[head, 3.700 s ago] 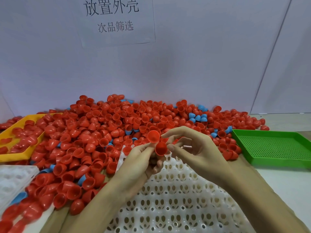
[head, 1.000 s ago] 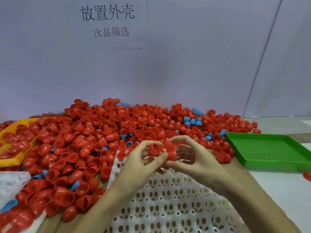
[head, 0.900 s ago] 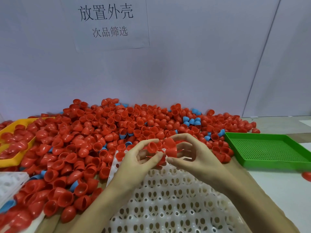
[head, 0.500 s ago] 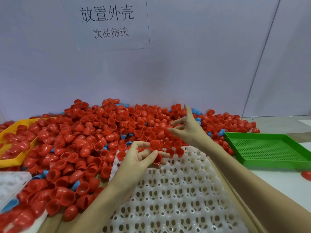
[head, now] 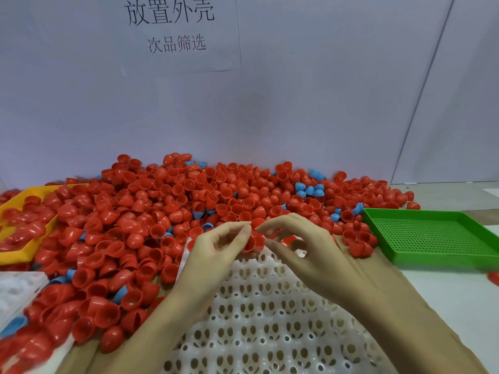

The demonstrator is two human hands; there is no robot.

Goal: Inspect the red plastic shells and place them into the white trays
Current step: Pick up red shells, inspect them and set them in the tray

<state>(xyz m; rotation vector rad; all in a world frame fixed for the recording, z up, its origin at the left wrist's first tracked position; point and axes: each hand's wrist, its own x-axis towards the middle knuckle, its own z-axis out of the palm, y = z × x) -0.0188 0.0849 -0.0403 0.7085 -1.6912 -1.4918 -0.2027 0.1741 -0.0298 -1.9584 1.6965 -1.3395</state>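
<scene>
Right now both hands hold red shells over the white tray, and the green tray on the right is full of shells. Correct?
Not quite. The head view shows the green tray empty. The rest stands: left hand and right hand hold red shells over the white tray.

Red plastic shells [head: 172, 211], glossy half-domes, lie heaped along the desk's far edge. A few [head: 253, 240] sit at the perforated white tray's [head: 270, 319] far edge.
</scene>
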